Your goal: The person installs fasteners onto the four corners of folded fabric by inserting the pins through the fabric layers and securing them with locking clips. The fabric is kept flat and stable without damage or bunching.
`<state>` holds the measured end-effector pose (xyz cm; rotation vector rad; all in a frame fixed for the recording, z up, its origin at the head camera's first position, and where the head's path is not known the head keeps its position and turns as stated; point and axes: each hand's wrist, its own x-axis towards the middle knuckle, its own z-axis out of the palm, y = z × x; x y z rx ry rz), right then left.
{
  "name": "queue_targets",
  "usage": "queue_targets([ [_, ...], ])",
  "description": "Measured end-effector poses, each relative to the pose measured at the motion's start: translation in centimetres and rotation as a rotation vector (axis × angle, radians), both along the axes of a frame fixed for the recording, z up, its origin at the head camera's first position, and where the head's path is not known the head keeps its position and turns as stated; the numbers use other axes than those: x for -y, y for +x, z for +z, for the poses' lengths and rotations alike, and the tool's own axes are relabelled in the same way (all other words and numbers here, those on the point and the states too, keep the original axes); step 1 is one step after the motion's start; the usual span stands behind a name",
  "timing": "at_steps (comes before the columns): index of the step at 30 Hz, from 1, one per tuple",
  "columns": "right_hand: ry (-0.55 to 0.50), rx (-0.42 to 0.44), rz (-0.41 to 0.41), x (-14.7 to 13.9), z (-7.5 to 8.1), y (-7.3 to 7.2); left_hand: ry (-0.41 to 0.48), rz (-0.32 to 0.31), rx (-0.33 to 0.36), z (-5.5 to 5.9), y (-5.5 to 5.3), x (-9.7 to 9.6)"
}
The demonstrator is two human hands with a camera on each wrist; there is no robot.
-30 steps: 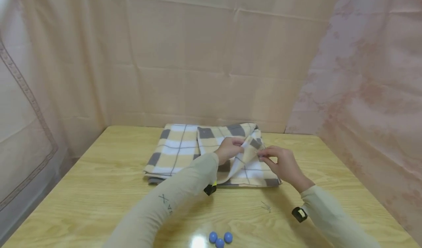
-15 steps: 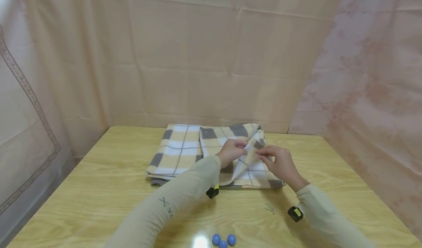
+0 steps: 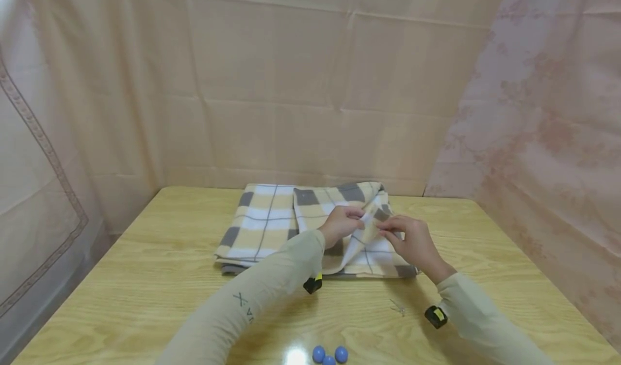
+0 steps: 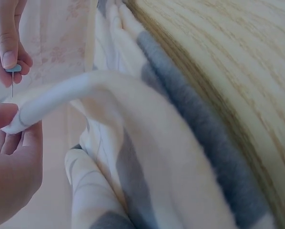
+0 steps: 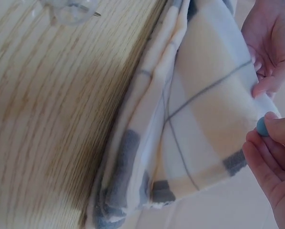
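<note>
Head view: near right, the right hand (image 3: 416, 242) is pinching a blue-headed pin (image 4: 13, 69), its shaft pointing left toward the blanket (image 3: 310, 211), whose raised edge the left hand (image 3: 340, 226), farther left, is pinching; tip contact isn't showing clearly.

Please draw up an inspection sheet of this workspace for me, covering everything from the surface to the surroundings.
Surface: wood-grain table, with a bright reflection near the front.
Job's things: checked cloth, folded on the table, one flap lifted; blue-headed pin, its shaft pointing toward the flap's edge; tip contact cannot be told.
Clutter: three blue balls at the front; clear item with a metal tip, partly out of frame.
Grippers: left hand pinches the flap; right hand pinches the pin's head.
Cables: nothing seen.
Surroundings: beige hanging behind; pink-patterned hanging at right.
</note>
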<state>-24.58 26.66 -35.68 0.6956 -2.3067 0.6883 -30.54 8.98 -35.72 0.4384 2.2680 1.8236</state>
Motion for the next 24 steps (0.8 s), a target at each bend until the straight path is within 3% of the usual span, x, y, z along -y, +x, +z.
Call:
queue_targets([
  [7, -0.015, 0.017, -0.014, 0.1, 0.1, 0.1, -0.006, -0.006, 0.007, -0.3, 0.1, -0.1],
  [14, -0.039, -0.039, -0.073, 0.1, 0.1, -0.3, -0.019, -0.030, -0.035, -0.1, 0.2, 0.1],
  [21, 0.099, 0.059, 0.038, -0.9, 0.8, -1.1, -0.037, -0.155, -0.142, 0.1, 0.6, 0.2],
  [24, 0.119, 0.084, 0.075, -1.2, 0.9, -1.4, -0.044, -0.177, -0.199, 0.3, 1.0, 0.1],
])
